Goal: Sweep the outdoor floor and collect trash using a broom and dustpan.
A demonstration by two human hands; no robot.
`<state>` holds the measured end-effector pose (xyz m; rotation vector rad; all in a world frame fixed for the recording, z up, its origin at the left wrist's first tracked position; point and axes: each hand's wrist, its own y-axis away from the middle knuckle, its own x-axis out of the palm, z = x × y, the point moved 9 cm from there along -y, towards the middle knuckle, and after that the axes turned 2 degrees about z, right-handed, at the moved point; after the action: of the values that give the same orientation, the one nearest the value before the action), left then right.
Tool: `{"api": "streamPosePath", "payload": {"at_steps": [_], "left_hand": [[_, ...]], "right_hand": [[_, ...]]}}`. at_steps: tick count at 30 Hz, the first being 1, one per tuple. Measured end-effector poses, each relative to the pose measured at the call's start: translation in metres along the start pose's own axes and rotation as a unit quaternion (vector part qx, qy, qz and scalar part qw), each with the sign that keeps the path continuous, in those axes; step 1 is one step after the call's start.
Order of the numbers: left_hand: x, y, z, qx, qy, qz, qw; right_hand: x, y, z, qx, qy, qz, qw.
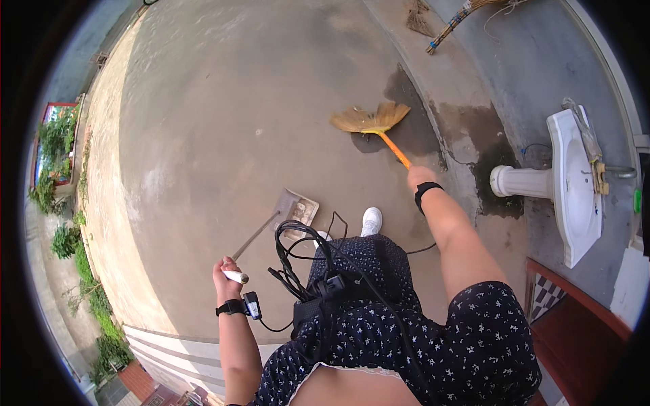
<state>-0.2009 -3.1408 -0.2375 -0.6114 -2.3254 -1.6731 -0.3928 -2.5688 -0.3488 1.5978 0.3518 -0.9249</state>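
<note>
My left hand is closed round the pale handle of a long-handled dustpan. Its pan rests on the concrete floor just ahead of my white shoes, with some dirt or debris inside. In my right hand, stretched out to the right, is the orange handle of a straw broom. The broom's fanned bristles lie on the floor at the edge of a dark wet patch. Pan and bristles are well apart.
To the right a white pedestal washbasin stands by the wall, wet ground at its foot. A twig broom leans at the upper right. Black cables hang in loops at my waist. Steps and green plants are at the left.
</note>
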Motion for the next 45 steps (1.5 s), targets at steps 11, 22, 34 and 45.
{"api": "streamPosePath", "payload": {"at_steps": [11,22,34,45], "left_hand": [[0.160,-0.106,0.044,-0.076,-0.275,-0.027,0.958],[0.203,-0.176,0.052,-0.111,-0.296,0.011,0.949],[0.238,-0.231,0.050,-0.080,-0.213,-0.007,0.974],[0.218,-0.235,0.028,-0.222,-0.072,0.041,0.972]], "right_hand": [[0.017,0.162,-0.094,0.011,-0.117,-0.053,0.992],[0.087,0.094,-0.023,0.182,-0.331,0.020,0.926],[0.049,0.197,0.109,0.028,-0.318,0.214,0.923],[-0.022,0.141,0.083,0.035,-0.121,-0.064,0.990]]}}
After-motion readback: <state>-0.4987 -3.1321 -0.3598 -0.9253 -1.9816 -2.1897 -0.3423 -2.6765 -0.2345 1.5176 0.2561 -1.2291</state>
